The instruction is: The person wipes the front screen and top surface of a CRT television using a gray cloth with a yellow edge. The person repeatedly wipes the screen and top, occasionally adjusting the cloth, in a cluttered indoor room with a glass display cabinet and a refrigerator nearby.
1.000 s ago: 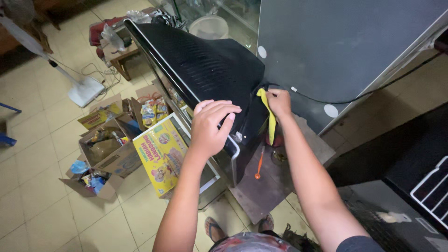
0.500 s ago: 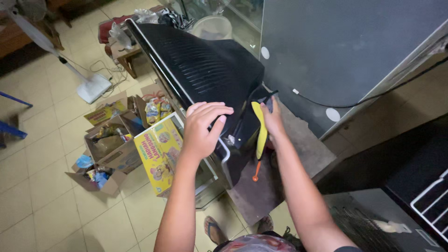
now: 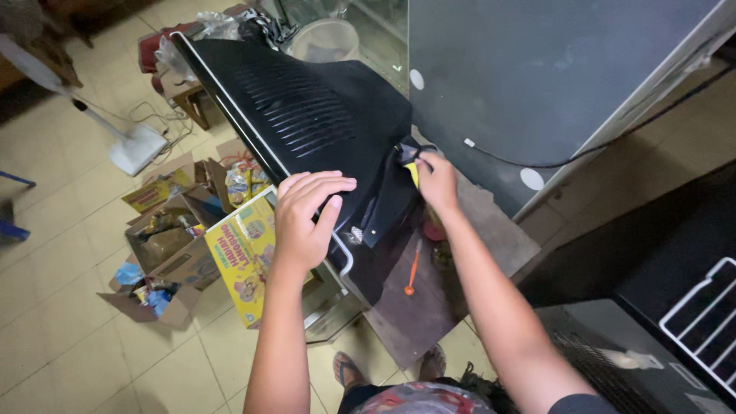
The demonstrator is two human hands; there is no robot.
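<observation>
The right hand [image 3: 435, 182] was clenched on a yellow cloth [image 3: 415, 173], pressing it against the rear of the black television [image 3: 322, 130]. The left hand [image 3: 305, 218] lay flat and open on the television's casing. Cardboard boxes [image 3: 165, 253] stood on the tiled floor [image 3: 69, 330] beside it.

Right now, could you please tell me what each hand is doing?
Left hand: open, flat on the black TV casing.
Right hand: closed on a yellow tool.
</observation>
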